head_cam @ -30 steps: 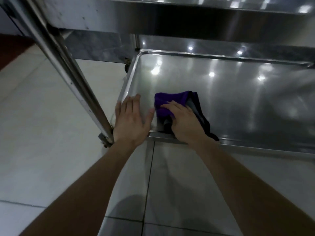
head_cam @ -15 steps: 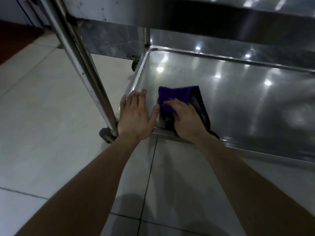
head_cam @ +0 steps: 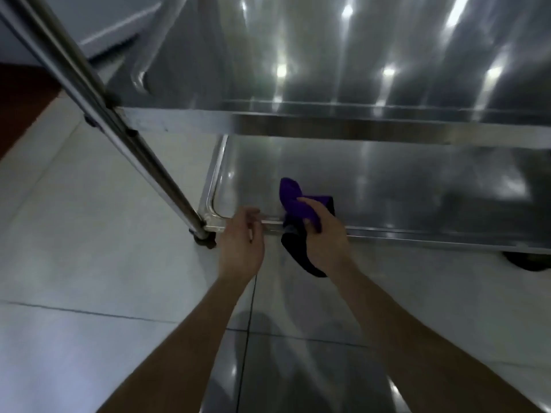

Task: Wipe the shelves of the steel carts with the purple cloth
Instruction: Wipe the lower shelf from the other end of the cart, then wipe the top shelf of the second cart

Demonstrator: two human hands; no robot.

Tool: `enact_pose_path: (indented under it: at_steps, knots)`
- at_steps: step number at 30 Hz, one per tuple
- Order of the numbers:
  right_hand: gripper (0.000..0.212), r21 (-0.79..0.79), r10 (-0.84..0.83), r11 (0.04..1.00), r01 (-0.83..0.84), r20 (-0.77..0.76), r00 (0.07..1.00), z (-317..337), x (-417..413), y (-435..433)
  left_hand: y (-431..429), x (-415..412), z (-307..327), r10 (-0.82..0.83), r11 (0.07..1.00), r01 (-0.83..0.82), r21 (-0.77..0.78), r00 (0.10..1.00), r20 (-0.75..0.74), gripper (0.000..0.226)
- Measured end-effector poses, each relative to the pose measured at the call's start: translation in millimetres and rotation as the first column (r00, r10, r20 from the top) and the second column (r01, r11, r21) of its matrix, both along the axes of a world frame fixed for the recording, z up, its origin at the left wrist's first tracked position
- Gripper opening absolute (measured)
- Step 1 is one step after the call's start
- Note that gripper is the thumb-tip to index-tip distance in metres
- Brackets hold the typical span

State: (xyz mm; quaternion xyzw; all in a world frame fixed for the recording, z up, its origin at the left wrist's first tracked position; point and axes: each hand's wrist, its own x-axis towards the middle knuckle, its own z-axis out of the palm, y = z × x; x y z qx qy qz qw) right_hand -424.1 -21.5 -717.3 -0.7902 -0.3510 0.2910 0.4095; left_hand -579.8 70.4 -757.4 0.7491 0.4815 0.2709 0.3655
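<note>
Purple cloth (head_cam: 298, 201) now bunched, lifted off bottom shelf (head_cam: 402, 186), gripped by right hand (head_cam: 323, 234) over front rim. Left hand (head_cam: 241, 242), at 9 o'clock, off shelf, empty, loosely curled. Bottom pass likely finished; middle shelf (head_cam: 343, 55) next.

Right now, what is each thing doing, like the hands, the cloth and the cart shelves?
Right hand: closed around the purple cloth.
Left hand: empty, fingers loosely curled at the bottom shelf's front rim.
Purple cloth: bunched up, lifted, one end hanging below the rim.
Bottom shelf: bare, shiny.
Shelf above: bare, shiny.
Cart wheel: resting on the floor.
</note>
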Motion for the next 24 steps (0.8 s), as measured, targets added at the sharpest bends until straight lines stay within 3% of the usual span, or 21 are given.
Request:
enact_pose_path:
  at_steps: [2,6,8,10,15,17,20,24]
  knots:
    - [0.04,-0.04,-0.118,0.993,0.112,-0.197,0.973,34,-9,-25,-32,2,44,0.034,0.915,-0.002,-0.404,0.997,0.072,0.024]
    - [0.035,-0.143,-0.38,0.916,0.374,-0.603,0.701,115,-32,-87,-97,1,155,-0.035,0.662,0.126,-0.739,0.99,0.137,0.025]
    - [0.042,-0.23,-0.459,0.865,0.445,-0.718,0.523,167,-42,-116,-123,-3,216,-0.022,0.593,0.142,-0.792,0.987,0.159,0.019]
    - [0.041,-0.301,-0.512,0.828,0.474,-0.75,0.418,226,-49,-139,-146,-4,279,-0.056,0.59,0.124,-0.798,0.992,0.112,0.017]
    - [0.037,-0.374,-0.507,0.801,0.467,-0.839,0.198,376,-55,-182,-192,-1,427,-0.084,0.722,-0.009,-0.692,0.991,-0.1,0.014]
    - [0.034,-0.358,-0.492,0.802,0.478,-0.85,0.189,425,-48,-198,-201,2,480,-0.092,0.775,-0.007,-0.632,0.988,-0.124,0.011]
    - [0.026,-0.272,-0.447,0.835,0.478,-0.841,0.304,477,-29,-218,-211,8,551,-0.125,0.827,0.049,-0.561,0.987,-0.098,0.019]
    - [0.033,-0.194,-0.388,0.876,0.442,-0.828,0.405,529,6,-246,-230,24,634,-0.218,0.902,0.157,-0.403,0.97,-0.11,0.026]
